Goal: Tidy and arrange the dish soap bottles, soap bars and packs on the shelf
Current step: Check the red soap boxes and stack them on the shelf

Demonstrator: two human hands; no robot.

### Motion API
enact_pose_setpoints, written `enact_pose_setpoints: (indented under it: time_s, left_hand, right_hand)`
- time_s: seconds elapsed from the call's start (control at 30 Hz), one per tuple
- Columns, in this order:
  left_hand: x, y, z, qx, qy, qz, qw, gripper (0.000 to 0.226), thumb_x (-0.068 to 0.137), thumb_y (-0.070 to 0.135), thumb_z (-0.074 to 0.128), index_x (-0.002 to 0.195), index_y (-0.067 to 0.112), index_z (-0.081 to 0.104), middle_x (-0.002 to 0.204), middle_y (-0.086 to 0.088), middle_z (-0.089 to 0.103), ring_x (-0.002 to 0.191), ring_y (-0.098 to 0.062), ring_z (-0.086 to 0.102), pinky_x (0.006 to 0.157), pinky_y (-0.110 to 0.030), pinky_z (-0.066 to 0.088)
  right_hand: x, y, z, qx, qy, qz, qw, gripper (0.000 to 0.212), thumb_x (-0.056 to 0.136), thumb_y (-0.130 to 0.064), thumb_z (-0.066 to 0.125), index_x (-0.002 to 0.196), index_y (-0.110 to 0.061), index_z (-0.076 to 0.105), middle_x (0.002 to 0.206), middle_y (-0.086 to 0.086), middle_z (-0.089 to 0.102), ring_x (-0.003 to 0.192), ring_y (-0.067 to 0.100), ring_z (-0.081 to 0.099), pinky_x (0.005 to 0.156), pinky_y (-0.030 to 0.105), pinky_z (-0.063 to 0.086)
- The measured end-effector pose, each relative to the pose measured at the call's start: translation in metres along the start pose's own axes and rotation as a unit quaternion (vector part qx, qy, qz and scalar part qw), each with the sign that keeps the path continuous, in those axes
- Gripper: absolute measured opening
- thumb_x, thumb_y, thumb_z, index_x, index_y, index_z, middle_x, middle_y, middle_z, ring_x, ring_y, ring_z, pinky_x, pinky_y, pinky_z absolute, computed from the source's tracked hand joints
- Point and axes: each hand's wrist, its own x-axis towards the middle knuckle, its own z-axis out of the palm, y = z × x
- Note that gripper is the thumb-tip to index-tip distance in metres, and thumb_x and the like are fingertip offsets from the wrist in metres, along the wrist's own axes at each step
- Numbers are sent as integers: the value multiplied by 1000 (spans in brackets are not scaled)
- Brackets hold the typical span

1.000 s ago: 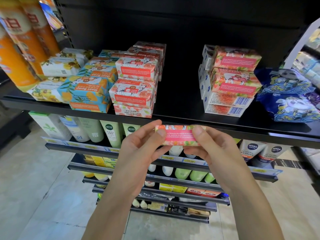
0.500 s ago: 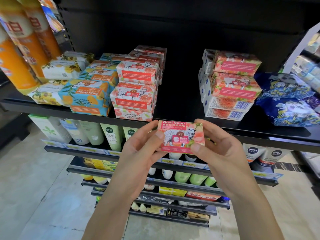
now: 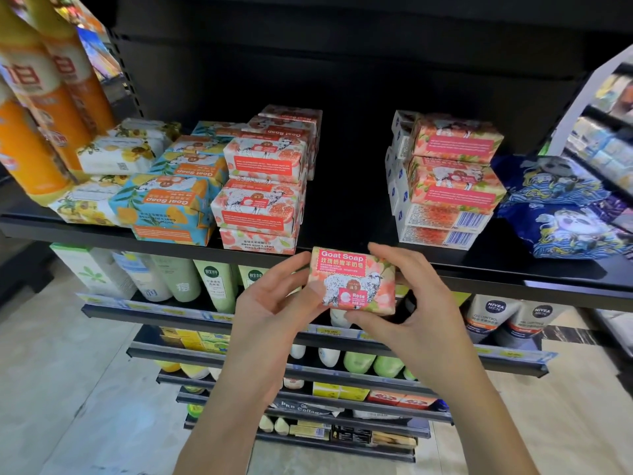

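Head view, shelf: the black top shelf spans the frame, and a bare gap runs back at 12 o'clock from your hands.
Orange bottles: they stand at 10 o'clock, at the far left end.
Blue packs: these are heaped at 2 o'clock, just beside the rose stack.
Rose stack: it sits at 1 o'clock, with barcodes showing on the lower boxes.
Pomegranate stack: it sits at 11 o'clock, left of the gap.
Right hand: your thumb is under the bar's lower edge and your fingers curl over its top right corner.
Left hand: it pinches the bar's left edge.
Rose soap bar: you hold it in the air just in front of the shelf lip, label upright and facing you.
Step in hand: the bar likely belongs with the rose stack. Carry it level toward 1 o'clock and set it down flat. Square its edges to the neighbouring boxes, and let go only once it rests there. Avoid nudging the stack.
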Motion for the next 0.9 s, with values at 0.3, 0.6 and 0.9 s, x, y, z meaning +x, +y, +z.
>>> enact_pose_setpoints:
  time_s: [0.3,0.6,0.9]
  left_hand:
    - [6,1,-12,275,43,145,950,37,90,46,70,125,31,69,121,18,70,118,1,62,100,-18,49]
    - [51,-44,-46,578,123,433,681,31,92,27,73,119,10,74,114,-9,65,108,-29,60,101,-37,42]
    - [62,-58,-38,536,176,447,694,24,89,26,77,106,9,75,108,-10,65,110,-24,53,99,-37,41]
  right_hand:
    - [14,-1,-3,-36,47,7,998,74,75,-27,90,139,-38,54,127,-37,47,121,-11,48,96,4,38]
    - [40,1,-1,-104,36,41,993,77,86,-37,80,153,-27,44,135,-15,48,111,-12,38,93,-2,29]
    - [47,-3,3,-158,60,39,985,65,84,-40,80,144,-29,57,159,-6,43,139,13,49,114,30,39]
